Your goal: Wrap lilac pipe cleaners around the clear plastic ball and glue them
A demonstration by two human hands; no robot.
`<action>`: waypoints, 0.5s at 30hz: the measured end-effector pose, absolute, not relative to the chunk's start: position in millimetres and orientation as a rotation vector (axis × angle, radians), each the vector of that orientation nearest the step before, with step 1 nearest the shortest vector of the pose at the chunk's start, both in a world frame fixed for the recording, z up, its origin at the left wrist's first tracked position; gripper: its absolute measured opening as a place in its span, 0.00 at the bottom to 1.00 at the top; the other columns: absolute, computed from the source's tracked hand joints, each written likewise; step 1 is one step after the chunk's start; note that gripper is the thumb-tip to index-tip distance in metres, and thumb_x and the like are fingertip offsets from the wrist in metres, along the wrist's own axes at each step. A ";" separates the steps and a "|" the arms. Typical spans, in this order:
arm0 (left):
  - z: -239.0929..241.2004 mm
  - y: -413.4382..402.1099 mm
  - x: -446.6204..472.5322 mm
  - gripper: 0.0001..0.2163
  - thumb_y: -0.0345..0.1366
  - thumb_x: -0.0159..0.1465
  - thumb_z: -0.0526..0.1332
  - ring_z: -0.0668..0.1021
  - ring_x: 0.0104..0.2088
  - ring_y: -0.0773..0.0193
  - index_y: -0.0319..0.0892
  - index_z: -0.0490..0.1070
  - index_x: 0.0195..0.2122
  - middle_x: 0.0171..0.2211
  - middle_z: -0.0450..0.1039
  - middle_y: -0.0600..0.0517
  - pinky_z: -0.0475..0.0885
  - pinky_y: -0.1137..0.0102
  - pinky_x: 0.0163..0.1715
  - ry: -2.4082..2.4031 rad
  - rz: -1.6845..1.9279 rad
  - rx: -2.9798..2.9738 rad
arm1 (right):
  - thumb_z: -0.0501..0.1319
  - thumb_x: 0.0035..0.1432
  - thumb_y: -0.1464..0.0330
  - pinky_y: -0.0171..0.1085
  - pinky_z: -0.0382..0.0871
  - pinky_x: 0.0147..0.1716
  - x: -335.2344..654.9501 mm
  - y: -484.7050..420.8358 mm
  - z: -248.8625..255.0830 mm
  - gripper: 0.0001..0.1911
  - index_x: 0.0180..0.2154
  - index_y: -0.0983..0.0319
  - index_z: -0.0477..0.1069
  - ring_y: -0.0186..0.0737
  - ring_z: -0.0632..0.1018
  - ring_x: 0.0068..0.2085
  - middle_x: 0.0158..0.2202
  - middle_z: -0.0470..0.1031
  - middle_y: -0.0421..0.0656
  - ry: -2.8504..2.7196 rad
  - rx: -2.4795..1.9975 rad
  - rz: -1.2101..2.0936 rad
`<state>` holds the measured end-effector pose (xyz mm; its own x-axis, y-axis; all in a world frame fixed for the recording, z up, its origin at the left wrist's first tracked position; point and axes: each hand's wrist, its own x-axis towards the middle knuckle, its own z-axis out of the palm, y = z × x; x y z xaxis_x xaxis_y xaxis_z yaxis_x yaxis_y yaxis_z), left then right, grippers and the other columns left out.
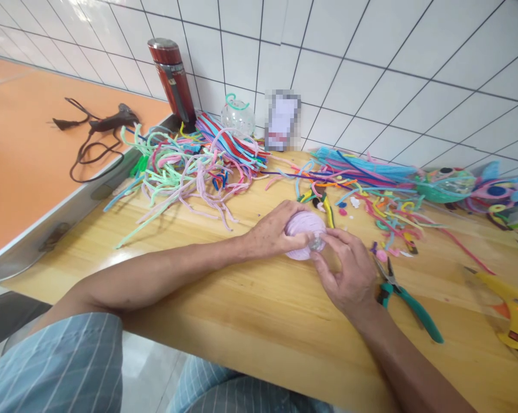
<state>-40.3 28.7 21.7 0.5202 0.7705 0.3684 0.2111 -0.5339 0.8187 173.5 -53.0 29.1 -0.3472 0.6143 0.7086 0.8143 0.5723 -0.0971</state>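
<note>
A round lilac ball (pixel 305 225), wrapped in what look like fuzzy pipe cleaners, is held just above or on the wooden table. My left hand (pixel 271 232) is closed around its left side, the thumb lying across the front. At its lower right a small clear patch (pixel 316 243) shows through the wrapping. My right hand (pixel 351 274) pinches there with thumb and fingers against the ball; whether a strand lies between the fingertips is too small to tell. Right of that hand lie teal-handled pliers (pixel 407 301), jaws pointing away. Yellow-and-black pliers (pixel 326 207) rest behind the ball.
Tangled pipe cleaners (pixel 190 166) cover the table's back left; more bundles (pixel 366 169) and scraps lie at the right. Against the wall stand a red thermos (pixel 171 80), a clear ball (pixel 238 117) and a phone (pixel 282 120). A yellow glue gun (pixel 510 310) is at far right.
</note>
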 end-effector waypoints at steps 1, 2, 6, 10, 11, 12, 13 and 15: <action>21.5 27.6 -40.0 0.23 0.49 0.65 0.67 0.77 0.56 0.51 0.43 0.69 0.57 0.54 0.75 0.43 0.74 0.54 0.60 0.802 0.982 2.028 | 0.68 0.65 0.68 0.49 0.81 0.49 173.2 -53.2 29.1 0.20 0.57 0.60 0.73 0.52 0.84 0.50 0.51 0.82 0.54 -2.076 -1.138 -0.351; 21.5 26.5 -39.6 0.24 0.49 0.65 0.67 0.77 0.56 0.50 0.43 0.69 0.57 0.54 0.75 0.43 0.74 0.54 0.60 0.807 0.990 2.031 | 0.69 0.64 0.68 0.49 0.81 0.49 172.9 -53.4 29.3 0.19 0.56 0.60 0.73 0.52 0.84 0.50 0.51 0.82 0.54 -2.071 -1.139 -0.349; 22.6 23.4 -38.9 0.23 0.48 0.65 0.67 0.77 0.57 0.50 0.43 0.69 0.57 0.54 0.75 0.42 0.73 0.54 0.60 0.813 0.990 2.050 | 0.70 0.63 0.68 0.48 0.81 0.49 171.8 -54.1 30.1 0.18 0.53 0.61 0.74 0.51 0.84 0.49 0.50 0.82 0.55 -2.061 -1.143 -0.369; 22.7 22.8 -38.8 0.23 0.48 0.65 0.67 0.77 0.56 0.50 0.43 0.68 0.57 0.54 0.75 0.43 0.73 0.54 0.60 0.807 0.994 2.059 | 0.69 0.64 0.68 0.47 0.81 0.48 170.7 -54.0 30.1 0.16 0.53 0.59 0.75 0.49 0.84 0.48 0.49 0.82 0.52 -2.041 -1.145 -0.390; 22.6 22.9 -38.8 0.23 0.47 0.65 0.67 0.77 0.56 0.50 0.42 0.68 0.57 0.54 0.75 0.42 0.73 0.54 0.60 0.805 0.997 2.060 | 0.69 0.64 0.68 0.47 0.81 0.47 170.4 -53.9 30.0 0.16 0.53 0.59 0.75 0.49 0.84 0.48 0.49 0.82 0.52 -2.036 -1.144 -0.396; 22.6 23.0 -38.9 0.23 0.47 0.65 0.67 0.77 0.56 0.50 0.42 0.68 0.57 0.54 0.75 0.42 0.73 0.54 0.60 0.802 0.999 2.061 | 0.69 0.64 0.68 0.46 0.81 0.47 170.2 -53.9 29.9 0.15 0.53 0.58 0.75 0.48 0.84 0.48 0.49 0.82 0.52 -2.032 -1.143 -0.403; 22.8 23.0 -39.0 0.23 0.47 0.65 0.67 0.77 0.56 0.50 0.42 0.68 0.57 0.54 0.75 0.42 0.73 0.54 0.60 0.800 0.998 2.062 | 0.68 0.64 0.68 0.46 0.81 0.47 170.0 -53.9 29.9 0.15 0.53 0.58 0.75 0.48 0.84 0.48 0.49 0.82 0.51 -2.031 -1.143 -0.408; 24.0 22.7 -39.3 0.23 0.48 0.65 0.67 0.77 0.56 0.49 0.43 0.68 0.57 0.54 0.75 0.42 0.73 0.53 0.60 0.804 0.986 2.061 | 0.68 0.65 0.68 0.46 0.82 0.46 169.7 -54.2 30.0 0.15 0.53 0.57 0.74 0.48 0.84 0.47 0.48 0.82 0.50 -2.032 -1.140 -0.414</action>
<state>-39.3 22.7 24.0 0.5165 0.7634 0.3879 0.2268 -0.5588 0.7977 169.7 -54.2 30.0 -0.3162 0.5868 0.7454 0.8315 0.5497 -0.0800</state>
